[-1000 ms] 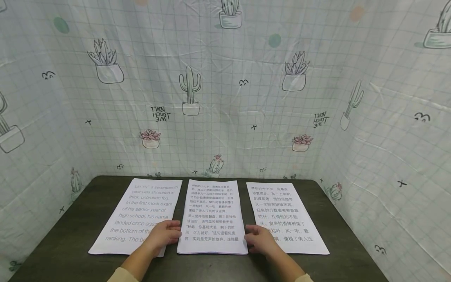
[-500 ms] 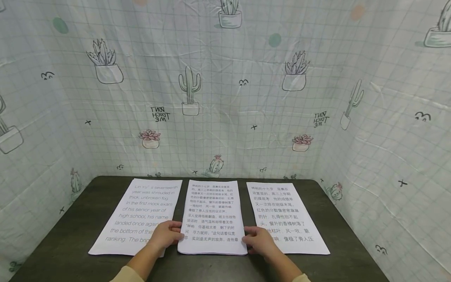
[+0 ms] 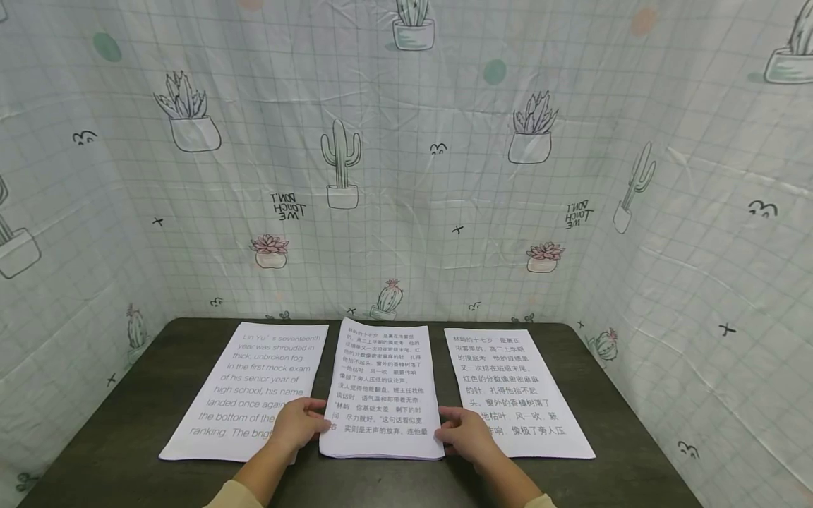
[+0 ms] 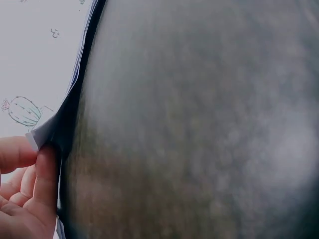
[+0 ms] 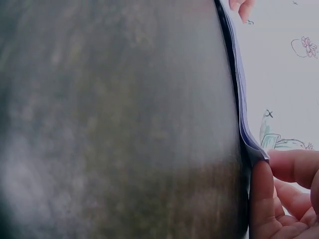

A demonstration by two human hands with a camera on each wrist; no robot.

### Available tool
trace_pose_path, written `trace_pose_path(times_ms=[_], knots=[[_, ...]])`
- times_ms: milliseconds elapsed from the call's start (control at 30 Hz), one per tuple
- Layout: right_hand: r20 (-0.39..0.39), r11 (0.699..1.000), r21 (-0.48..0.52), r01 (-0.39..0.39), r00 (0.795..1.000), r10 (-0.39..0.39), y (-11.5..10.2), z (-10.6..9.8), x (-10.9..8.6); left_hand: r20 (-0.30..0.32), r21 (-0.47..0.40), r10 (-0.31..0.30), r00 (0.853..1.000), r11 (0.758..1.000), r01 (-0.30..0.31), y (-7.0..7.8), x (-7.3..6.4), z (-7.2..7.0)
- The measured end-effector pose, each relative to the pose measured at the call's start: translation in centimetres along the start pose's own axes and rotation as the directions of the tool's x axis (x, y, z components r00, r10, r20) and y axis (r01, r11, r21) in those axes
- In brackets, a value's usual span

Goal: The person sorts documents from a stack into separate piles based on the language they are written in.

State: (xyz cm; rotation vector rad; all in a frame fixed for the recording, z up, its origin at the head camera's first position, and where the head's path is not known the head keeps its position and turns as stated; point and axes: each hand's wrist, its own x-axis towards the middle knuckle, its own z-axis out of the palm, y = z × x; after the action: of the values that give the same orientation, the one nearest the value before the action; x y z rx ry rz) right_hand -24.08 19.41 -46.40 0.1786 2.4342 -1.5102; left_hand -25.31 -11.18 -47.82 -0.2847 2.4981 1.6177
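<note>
Evidently both hands are gripping the middle stack (image 3: 380, 395), which is lying between two other stacks on the dark table (image 3: 375, 487). Its long sides are running away from the person, and its far left corner is poking up a little past its far right one.

The left hand (image 3: 295, 427) is pinching the left edge near its close end, thumb and forefinger nearly meeting on the paper. The right hand (image 3: 466, 432) is doing the same on the right edge, its fingers closing just as narrowly. In both wrist views the paper is bending where the fingers are nipping it; how many sheets they are holding is hard to tell.

To the left, the left stack (image 3: 244, 388) is showing large English lines, the left hand covering part of its near right side. To the right, the right stack (image 3: 517, 388) is showing Chinese characters, bigger than those on the middle one, and the right hand is overlapping its near left corner. Pale sleeves (image 3: 232, 495) are showing at the bottom. Behind everything, a checked curtain (image 3: 406, 233) is hanging, printed with potted cacti.
</note>
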Motion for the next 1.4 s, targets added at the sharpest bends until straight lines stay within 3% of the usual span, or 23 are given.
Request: trace_pose_path(times_ms=[467, 733, 867, 967, 1067, 1200, 1400], knots=[[0.012, 1.000, 0.023, -0.001, 1.000, 0.001, -0.1, 0.0, 0.0, -0.066, -0.008, 0.021, 0.998, 1.000, -0.021, 0.0, -0.1, 0.1], [-0.006, 1.000, 0.023, 0.016, 1.000, -0.016, -0.1, 0.1, -0.1, -0.051, -0.042, 0.006, 0.999, 0.999, -0.008, 0.2, -0.3, 0.4], [-0.009, 1.000, 0.021, 0.011, 1.000, -0.011, 0.0, 0.1, -0.1, -0.071, 0.063, 0.065, 0.995, 0.996, -0.060, 0.5, -0.5, 0.4], [-0.008, 1.000, 0.027, 0.008, 1.000, -0.008, 0.0, 0.1, 0.0, -0.091, 0.162, 0.142, 0.986, 0.979, -0.127, 0.8, -0.7, 0.3], [-0.007, 0.999, 0.033, 0.008, 1.000, -0.008, 0.0, 0.1, 0.0, -0.103, 0.195, 0.190, 0.976, 0.967, -0.167, 1.1, -0.9, 0.3], [-0.009, 0.999, 0.032, 0.006, 1.000, -0.005, 0.1, 0.2, 0.0, -0.074, 0.114, 0.162, 0.984, 0.982, -0.154, 0.8, -0.7, 0.5], [-0.013, 0.999, 0.035, -0.002, 1.000, 0.003, 0.3, 0.2, 0.1, 0.050, -0.094, 0.023, 0.998, 0.995, -0.018, -0.4, -0.2, 0.7]])
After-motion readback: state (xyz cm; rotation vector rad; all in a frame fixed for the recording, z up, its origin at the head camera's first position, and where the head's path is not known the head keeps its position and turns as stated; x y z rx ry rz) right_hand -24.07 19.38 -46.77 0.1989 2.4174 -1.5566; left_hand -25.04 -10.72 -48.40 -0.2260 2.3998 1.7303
